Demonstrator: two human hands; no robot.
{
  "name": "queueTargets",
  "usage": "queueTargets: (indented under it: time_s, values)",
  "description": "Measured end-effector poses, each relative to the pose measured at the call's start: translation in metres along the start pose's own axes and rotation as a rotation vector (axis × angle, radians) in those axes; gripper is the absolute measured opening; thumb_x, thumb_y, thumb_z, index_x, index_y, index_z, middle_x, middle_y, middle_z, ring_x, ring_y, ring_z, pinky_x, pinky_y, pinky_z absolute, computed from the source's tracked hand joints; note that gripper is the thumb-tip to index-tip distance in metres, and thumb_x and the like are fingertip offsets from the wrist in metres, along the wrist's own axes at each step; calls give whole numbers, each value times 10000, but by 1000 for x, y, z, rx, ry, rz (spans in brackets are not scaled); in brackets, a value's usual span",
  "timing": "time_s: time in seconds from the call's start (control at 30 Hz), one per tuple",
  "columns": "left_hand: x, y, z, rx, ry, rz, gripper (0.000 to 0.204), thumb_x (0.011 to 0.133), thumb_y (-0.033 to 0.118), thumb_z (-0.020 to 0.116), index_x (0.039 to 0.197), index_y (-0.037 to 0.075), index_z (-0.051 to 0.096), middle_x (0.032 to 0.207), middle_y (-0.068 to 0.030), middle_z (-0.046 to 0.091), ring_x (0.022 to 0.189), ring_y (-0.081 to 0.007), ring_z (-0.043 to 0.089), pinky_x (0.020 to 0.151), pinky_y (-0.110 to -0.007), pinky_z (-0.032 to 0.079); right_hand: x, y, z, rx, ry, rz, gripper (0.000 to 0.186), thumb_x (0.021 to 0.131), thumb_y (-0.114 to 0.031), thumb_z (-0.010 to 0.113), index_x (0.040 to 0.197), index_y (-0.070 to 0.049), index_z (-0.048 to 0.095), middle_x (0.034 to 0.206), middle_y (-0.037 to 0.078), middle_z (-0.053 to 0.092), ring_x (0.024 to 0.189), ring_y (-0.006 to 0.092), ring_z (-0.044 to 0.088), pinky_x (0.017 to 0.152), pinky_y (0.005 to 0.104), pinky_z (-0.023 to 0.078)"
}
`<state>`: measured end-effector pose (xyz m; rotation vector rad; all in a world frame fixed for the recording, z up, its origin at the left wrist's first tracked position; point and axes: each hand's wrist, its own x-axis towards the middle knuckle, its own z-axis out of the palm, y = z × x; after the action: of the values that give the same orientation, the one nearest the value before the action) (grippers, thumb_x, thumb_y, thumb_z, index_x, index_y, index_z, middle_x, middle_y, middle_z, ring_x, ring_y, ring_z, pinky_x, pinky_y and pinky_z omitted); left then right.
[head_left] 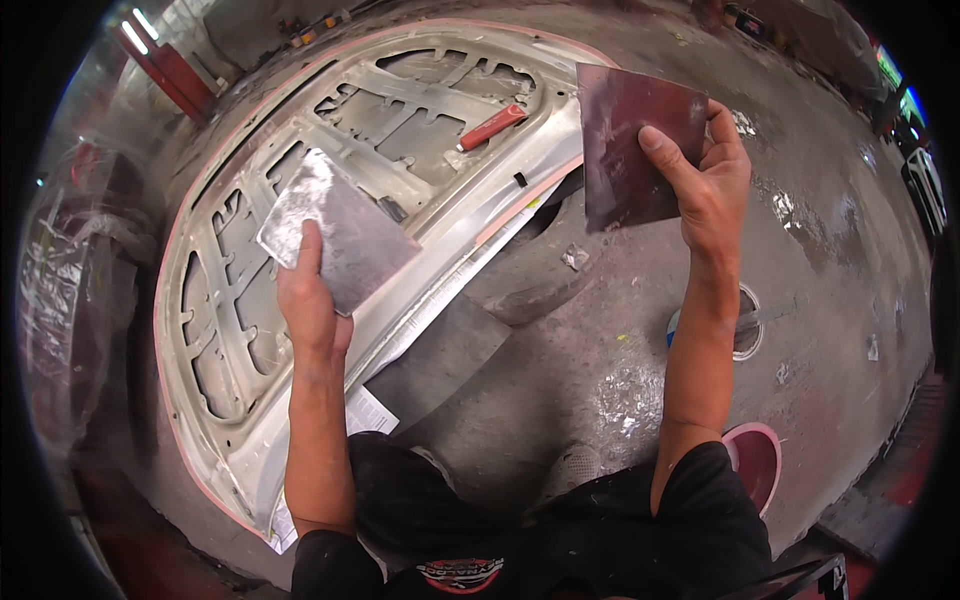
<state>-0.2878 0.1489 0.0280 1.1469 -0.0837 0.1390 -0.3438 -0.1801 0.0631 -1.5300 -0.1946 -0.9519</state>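
Observation:
My left hand [312, 305] grips a flat, silvery-grey rectangular plate [360, 240] by its near edge, thumb on top. Whitish smears cover the plate's far left part. Raised to the right, my right hand [718, 185] pinches a thin, dark maroon square sheet [615, 140] along its right side, with the thumb across its face. Beneath the plate lies a car hood [258, 428], its ribbed inner side up and its rim pinkish. On the hood's far right part rests a red tube [492, 128]. A small dark block [392, 208] lies beside the plate.
A pink bucket [765, 465] stands by my right elbow, and a round can [748, 325] is partly behind my right forearm. Printed paper [372, 412] sticks out below the hood. Plastic sheeting [75, 260] covers something at the left. Far left rises a red post [170, 70].

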Motion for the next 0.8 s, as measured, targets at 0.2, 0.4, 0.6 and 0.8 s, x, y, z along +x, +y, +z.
queueTargets:
  time_s: [0.2, 0.4, 0.6, 0.8]
  values:
    - [-32, -5, 28, -68, -237, -390, 319, 920, 132, 584, 1208, 4, 534, 1080, -96, 639, 942, -191, 646, 836, -342, 528, -38, 46, 47, 216, -376, 585, 585, 817, -446, 732, 1105, 38, 577, 865, 132, 670, 740, 163, 654, 661, 286, 532]
    - [-48, 31, 20, -78, -300, -382, 383, 932, 186, 568, 1228, -53, 516, 1089, -150, 645, 948, -218, 654, 872, -335, 522, -129, 72, 38, -499, -1082, 387, 496, 795, -448, 717, 997, -6, 617, 787, 214, 643, 734, 368, 654, 664, 449, 504]
    - [-49, -6, 16, 576, -703, -488, 448, 933, 246, 593, 1257, -52, 513, 1134, -135, 617, 1044, -194, 595, 904, -325, 470, -192, 104, -17, -300, -448, 715, 476, 806, -410, 734, 1019, 0, 618, 844, 160, 686, 745, 282, 667, 693, 380, 516]
    - [-63, -86, 1, 435, -794, -854, 387, 1006, 192, 444, 1344, 3, 452, 1228, -101, 572, 1112, -183, 542, 988, -325, 410, -169, 106, -43, 180, 17, 881, 416, 884, -304, 697, 1117, 14, 563, 899, 77, 670, 800, 103, 631, 679, 247, 501]
